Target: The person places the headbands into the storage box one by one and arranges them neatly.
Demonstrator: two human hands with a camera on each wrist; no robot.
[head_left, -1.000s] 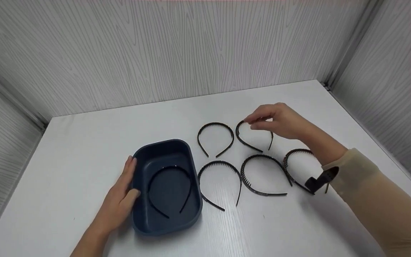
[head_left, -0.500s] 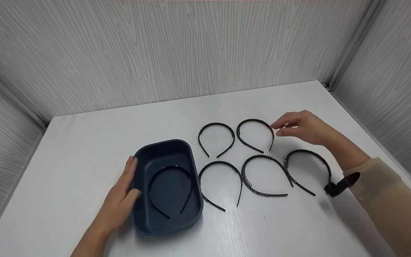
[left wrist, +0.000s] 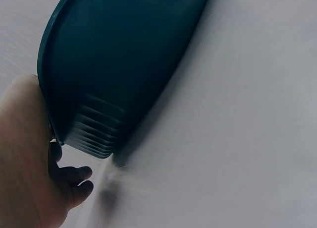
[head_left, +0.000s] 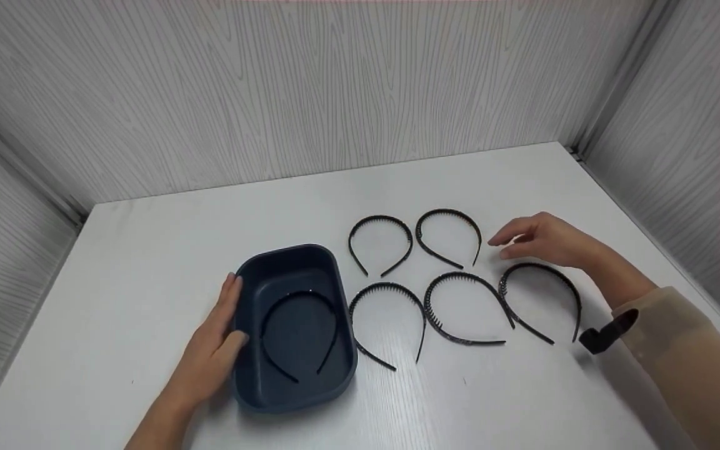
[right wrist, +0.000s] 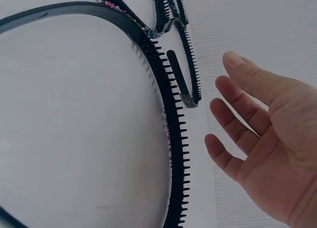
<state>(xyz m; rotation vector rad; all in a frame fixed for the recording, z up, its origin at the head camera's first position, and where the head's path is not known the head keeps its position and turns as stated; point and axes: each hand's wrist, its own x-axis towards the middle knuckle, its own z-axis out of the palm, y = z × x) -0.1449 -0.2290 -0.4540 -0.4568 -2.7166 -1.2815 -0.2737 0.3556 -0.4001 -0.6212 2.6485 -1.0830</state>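
Note:
My left hand point(head_left: 210, 350) holds the left wall of a dark blue plastic basin point(head_left: 291, 400), thumb at the rim and fingers along the outside. One black headband point(head_left: 300, 292) lies inside that basin. In the left wrist view the basin point(left wrist: 119, 49) shows its ribbed corner beside the hand point(left wrist: 29, 163). My right hand point(head_left: 544, 240) hovers with nothing in it, just behind the rightmost toothed headband point(head_left: 541, 266) and right of the back-right headband point(head_left: 447, 211). In the right wrist view the hand point(right wrist: 267, 143) has loose fingers, apart from a large toothed headband point(right wrist: 173, 114).
Several black headbands lie on the white table point(head_left: 147, 262) right of the basin, including a back-left one point(head_left: 380, 217), a front-left one point(head_left: 388, 285) close to the basin wall, and a front-middle one point(head_left: 460, 275). Wood-grain panels point(head_left: 335, 94) enclose the back and sides.
My right hand has moved right and toward me, from above the back-right headband to behind the rightmost one. The left hand and basin stay in place.

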